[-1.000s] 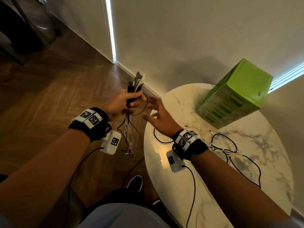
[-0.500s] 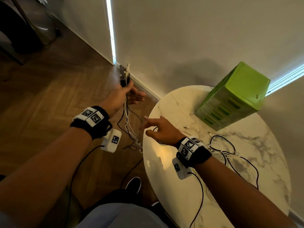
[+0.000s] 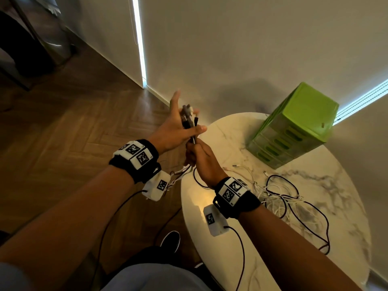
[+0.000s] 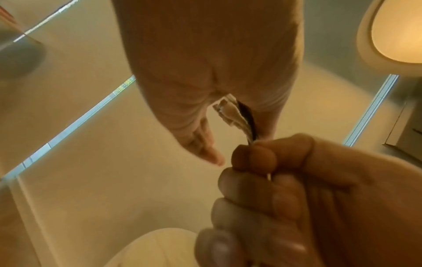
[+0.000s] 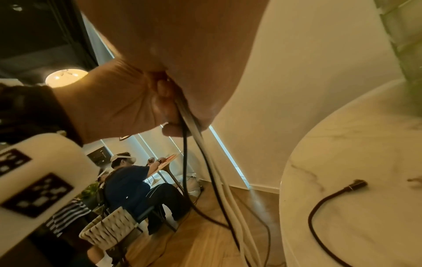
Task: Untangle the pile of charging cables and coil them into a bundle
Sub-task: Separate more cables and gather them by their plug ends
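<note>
A bundle of black and white charging cables point(image 3: 189, 117) stands plug-ends up beside the round marble table point(image 3: 210, 259). My left hand point(image 3: 176, 127) holds it near the plugs, thumb laid across the cables and the other fingers stretched out. Just below, my right hand point(image 3: 202, 158) grips the same cables in a fist. In the left wrist view the plugs point(image 4: 230, 112) stick out above the right fist point(image 4: 274, 189). The strands point(image 5: 186, 153) hang from my right hand toward the floor. A tangled pile of cables point(image 3: 279, 196) lies on the table.
A green drawer unit point(image 3: 294, 127) stands at the table's back by the wall. One black cable end point(image 5: 319, 207) lies near the table's left edge. My shoe point(image 3: 171, 241) is on the wooden floor below. Another person point(image 5: 128, 180) sits at a far table behind a woven chair point(image 5: 109, 227).
My left hand brought the cable ends back toward the table and straightened its fingers. My right hand rose from the table edge and took hold of the cables below the left hand.
</note>
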Demonstrator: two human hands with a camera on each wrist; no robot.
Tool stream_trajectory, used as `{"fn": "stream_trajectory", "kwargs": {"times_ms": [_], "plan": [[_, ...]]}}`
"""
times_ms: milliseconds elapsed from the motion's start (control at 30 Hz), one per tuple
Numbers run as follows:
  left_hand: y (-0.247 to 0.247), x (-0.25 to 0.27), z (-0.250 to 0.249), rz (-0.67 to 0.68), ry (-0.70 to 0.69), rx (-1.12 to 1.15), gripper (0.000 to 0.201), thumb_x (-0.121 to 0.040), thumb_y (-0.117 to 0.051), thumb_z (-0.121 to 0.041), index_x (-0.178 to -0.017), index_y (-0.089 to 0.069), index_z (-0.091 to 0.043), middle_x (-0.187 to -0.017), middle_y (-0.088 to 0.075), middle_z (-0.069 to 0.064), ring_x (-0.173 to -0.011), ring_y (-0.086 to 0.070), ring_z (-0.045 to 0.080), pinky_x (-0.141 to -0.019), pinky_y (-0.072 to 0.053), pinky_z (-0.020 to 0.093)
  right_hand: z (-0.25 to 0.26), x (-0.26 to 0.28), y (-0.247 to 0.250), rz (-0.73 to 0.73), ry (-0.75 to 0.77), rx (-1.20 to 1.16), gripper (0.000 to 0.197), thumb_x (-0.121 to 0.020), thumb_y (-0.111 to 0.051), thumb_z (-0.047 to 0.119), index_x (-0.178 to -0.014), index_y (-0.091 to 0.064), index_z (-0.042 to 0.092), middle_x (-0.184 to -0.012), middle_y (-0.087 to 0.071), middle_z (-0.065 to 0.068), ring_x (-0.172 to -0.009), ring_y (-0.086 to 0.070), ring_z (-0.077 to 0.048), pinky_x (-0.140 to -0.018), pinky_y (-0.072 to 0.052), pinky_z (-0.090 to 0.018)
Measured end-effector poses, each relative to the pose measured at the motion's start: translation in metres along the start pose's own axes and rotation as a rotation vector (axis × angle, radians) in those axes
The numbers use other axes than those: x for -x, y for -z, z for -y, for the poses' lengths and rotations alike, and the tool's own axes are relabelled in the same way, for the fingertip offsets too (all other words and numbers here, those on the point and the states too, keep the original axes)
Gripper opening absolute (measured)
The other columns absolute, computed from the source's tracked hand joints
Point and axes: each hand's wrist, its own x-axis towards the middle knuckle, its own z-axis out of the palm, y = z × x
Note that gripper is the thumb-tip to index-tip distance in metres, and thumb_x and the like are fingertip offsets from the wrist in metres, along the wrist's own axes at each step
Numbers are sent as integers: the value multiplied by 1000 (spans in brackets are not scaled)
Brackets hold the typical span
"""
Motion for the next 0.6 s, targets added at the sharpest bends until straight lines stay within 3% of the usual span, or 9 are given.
{"fn": "stream_trajectory", "kwargs": {"times_ms": [33,133,200,267,333,400,500,567,600], "plan": [[-2,-1,-1,6,-65,-26,100,-90,-74,-11,-159,-3,-24,-137,-54,-1,-96,-63,-3,-79,-58,20,1,1,1,14,-25,-19,15,-97,-38,14,-83,-42,13,-64,-35,6,-55,-33,-7,-56,-31,-26],[-9,-7,-3,22,-181,-168,59,-93,-71,-20,-142,-39,-14,-122,-62,1,-99,-66,6,-90,-59,38,8,6,7,47,-84,-50,24,-102,-34,6,-80,-36,15,-61,-33,8,-52,-29,-8,-58,-26,-31],[-11,-8,-4,33,-244,-212,42,-94,-70,-26,-126,-50,-10,-106,-65,-1,-92,-67,9,-86,-59,33,15,9,10,64,-98,-31,22,-102,-33,6,-83,-37,15,-64,-33,3,-54,-30,-10,-57,-29,-30],[-15,-9,-5,73,-303,-292,31,-93,-72,-24,-114,-53,-10,-92,-63,-5,-80,-65,8,-74,-56,24,19,10,13,74,-123,85,22,-104,-33,8,-83,-39,14,-70,-36,-2,-62,-37,-14,-60,-39,-25],[-21,-8,-4,166,-293,-338,26,-92,-73,-19,-107,-54,-12,-88,-62,-3,-74,-60,8,-68,-52,27,20,10,16,82,-166,211,28,-105,-32,10,-81,-44,18,-76,-41,-3,-76,-43,-20,-67,-44,-23],[-25,-4,-1,276,-240,-192,38,-91,-73,-13,-119,-49,-14,-103,-65,0,-85,-63,7,-76,-52,28,17,10,20,56,-185,223,32,-105,-31,11,-79,-47,23,-76,-44,-1,-79,-45,-22,-71,-45,-28],[-25,8,15,257,-129,259,91,-83,-79,-21,-146,-16,-34,-150,-45,2,-126,-59,15,-97,-55,35,7,14,32,-66,-177,87,30,-102,-35,20,-74,-46,21,-66,-38,4,-64,-39,-14,-70,-39,-33],[-29,15,35,302,-5,240,106,-73,-82,-35,-151,-11,-38,-159,-31,-5,-140,-43,13,-110,-44,36,6,19,38,-130,-182,-80,34,-101,-37,17,-70,-50,18,-64,-36,3,-59,-37,-11,-68,-35,-34],[-31,18,46,402,77,106,104,-71,-84,-39,-152,-18,-35,-156,-35,-9,-142,-39,12,-115,-37,36,8,22,40,-130,-184,-182,35,-100,-39,15,-67,-52,19,-63,-36,3,-58,-36,-11,-67,-35,-33]]}}
